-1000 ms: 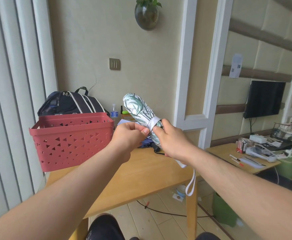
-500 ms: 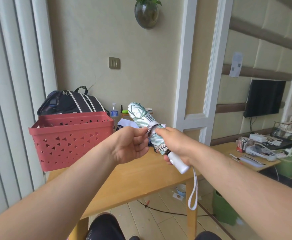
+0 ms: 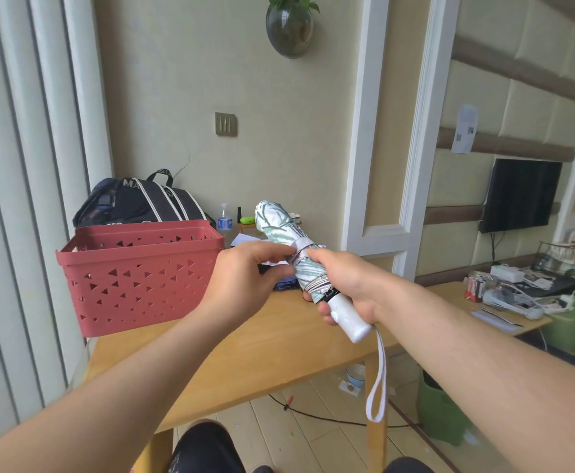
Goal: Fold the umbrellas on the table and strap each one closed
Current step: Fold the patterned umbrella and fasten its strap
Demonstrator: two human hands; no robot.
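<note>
Above the tabletop's middle, the right hand (image 3: pixel 344 285) grips the folded umbrella (image 3: pixel 293 249) at its stiff white handle (image 3: pixel 347 315). The left hand (image 3: pixel 248 274) pinches the strap (image 3: pixel 301 246) (soft, light fabric, likely slippery); best held by the handle.

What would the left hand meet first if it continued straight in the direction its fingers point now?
The left hand points rightward at the folded umbrella. Its fingertips are already at the white strap, so that strap comes first, probably with the right hand just behind it. Depth is unclear.
</note>
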